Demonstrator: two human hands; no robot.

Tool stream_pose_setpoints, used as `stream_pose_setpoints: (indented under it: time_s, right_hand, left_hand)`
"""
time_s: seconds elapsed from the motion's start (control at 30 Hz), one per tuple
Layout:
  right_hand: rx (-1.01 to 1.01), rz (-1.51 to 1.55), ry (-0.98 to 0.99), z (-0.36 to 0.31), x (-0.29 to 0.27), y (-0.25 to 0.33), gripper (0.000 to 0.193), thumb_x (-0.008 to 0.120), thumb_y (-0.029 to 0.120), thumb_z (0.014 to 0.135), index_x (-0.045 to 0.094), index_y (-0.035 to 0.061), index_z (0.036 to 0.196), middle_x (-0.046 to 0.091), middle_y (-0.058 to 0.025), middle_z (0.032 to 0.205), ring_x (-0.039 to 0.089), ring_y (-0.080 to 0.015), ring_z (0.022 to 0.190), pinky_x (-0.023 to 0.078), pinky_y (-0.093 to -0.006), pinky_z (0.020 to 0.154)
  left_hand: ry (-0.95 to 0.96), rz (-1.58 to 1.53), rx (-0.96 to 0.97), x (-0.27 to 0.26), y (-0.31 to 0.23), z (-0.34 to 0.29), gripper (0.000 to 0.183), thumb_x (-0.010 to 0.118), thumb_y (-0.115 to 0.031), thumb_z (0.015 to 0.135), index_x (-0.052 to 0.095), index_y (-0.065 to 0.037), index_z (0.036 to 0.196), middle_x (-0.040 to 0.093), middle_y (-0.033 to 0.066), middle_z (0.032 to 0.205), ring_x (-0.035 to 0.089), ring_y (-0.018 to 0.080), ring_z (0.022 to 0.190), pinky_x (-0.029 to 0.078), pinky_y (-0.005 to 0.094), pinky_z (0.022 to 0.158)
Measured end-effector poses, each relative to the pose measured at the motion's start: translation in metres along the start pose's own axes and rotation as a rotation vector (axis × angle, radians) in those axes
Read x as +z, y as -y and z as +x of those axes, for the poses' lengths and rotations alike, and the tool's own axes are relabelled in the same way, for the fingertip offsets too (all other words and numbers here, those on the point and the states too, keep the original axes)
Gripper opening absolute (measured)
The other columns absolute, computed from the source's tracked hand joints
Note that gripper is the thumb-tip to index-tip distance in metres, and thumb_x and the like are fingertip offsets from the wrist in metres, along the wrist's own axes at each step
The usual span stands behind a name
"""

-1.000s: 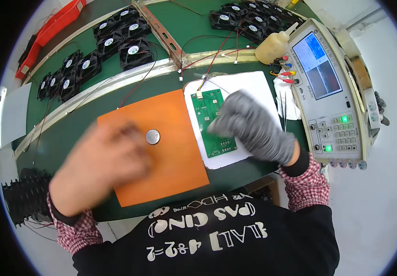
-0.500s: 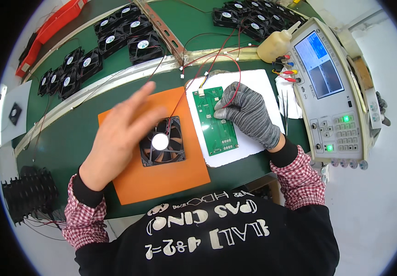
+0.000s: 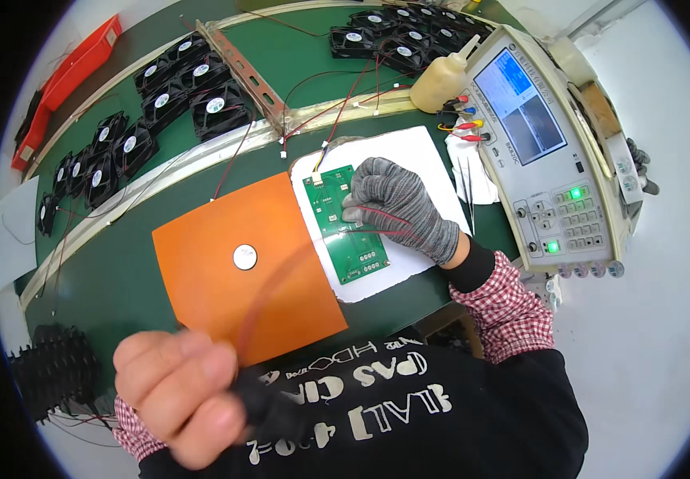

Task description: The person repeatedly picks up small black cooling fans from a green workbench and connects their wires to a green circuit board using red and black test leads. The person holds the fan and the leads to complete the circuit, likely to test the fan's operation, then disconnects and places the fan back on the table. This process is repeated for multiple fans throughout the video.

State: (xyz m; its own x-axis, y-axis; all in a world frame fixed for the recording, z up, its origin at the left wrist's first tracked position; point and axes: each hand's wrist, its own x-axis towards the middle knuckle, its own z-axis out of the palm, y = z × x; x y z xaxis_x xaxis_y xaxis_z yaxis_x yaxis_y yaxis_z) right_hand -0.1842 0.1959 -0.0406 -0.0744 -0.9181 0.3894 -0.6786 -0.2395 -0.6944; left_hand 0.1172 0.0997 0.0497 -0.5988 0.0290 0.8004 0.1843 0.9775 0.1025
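My bare left hand [image 3: 181,391] is raised near the lower edge, its fingers closed on a blurred black fan [image 3: 269,409] in front of my shirt. A red lead [image 3: 281,267] runs from the fan across to my right hand. My right hand [image 3: 401,206], in a grey knitted glove, pinches the lead over the green circuit board [image 3: 341,239]. What its fingertips touch on the board is partly hidden. The board lies on a white sheet [image 3: 417,152]. Left of it, a round white disc [image 3: 245,257] rests on the orange mat [image 3: 201,231].
Several black fans [image 3: 216,105] stand beyond a pale rail, more [image 3: 405,49] at the back right. A metal bar [image 3: 241,72] divides them. A bottle [image 3: 438,84] stands by the test instrument [image 3: 525,144], near tweezers [image 3: 466,188]. Black parts [image 3: 53,371] are stacked at left.
The fan has left the orange mat; my left hand has taken it and drawn it toward me. The white disc now shows bare on the mat. My right hand stays over the board.
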Motion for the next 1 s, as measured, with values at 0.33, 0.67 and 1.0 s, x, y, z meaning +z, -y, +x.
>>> stream_pose_setpoints:
  time_s: [0.33, 0.67, 1.0]
  right_hand:
    - [0.047, 0.029, -0.008, -0.001, 0.000, 0.002, 0.019, 0.080, 0.016, 0.071, 0.067, 0.0053, 0.078, 0.058, -0.0074, 0.081, 0.058, -0.0257, 0.080, 0.049, -0.0364, 0.076]
    - [-0.002, -0.082, -0.033, -0.002, -0.002, 0.007, 0.015, 0.077, 0.011, 0.073, 0.065, 0.0059, 0.078, 0.061, -0.0075, 0.080, 0.061, -0.0276, 0.080, 0.051, -0.0373, 0.073]
    - [0.236, 0.325, -0.284, 0.000, -0.004, 0.011, 0.029, 0.082, 0.018, 0.079, 0.068, 0.0037, 0.100, 0.060, 0.0007, 0.082, 0.054, -0.0067, 0.074, 0.049, -0.0239, 0.069]
  left_hand:
    - [0.319, -2.465, -0.994, -0.029, 0.004, 0.007, 0.082, 0.037, -0.062, 0.097, 0.045, 0.012, 0.130, 0.059, 0.0364, 0.104, 0.060, 0.0506, 0.098, 0.051, 0.0587, 0.081]
    - [0.195, -0.125, -0.101, 0.009, 0.042, 0.044, 0.079, 0.078, -0.031, 0.079, 0.041, 0.003, 0.140, 0.056, 0.0261, 0.131, 0.058, 0.0384, 0.118, 0.044, 0.0458, 0.102]
    - [0.360, 0.595, -0.277, 0.084, 0.203, 0.002, 0.018, 0.075, -0.013, 0.070, 0.062, -0.004, 0.077, 0.051, 0.0088, 0.084, 0.051, 0.0286, 0.085, 0.042, 0.0400, 0.074]
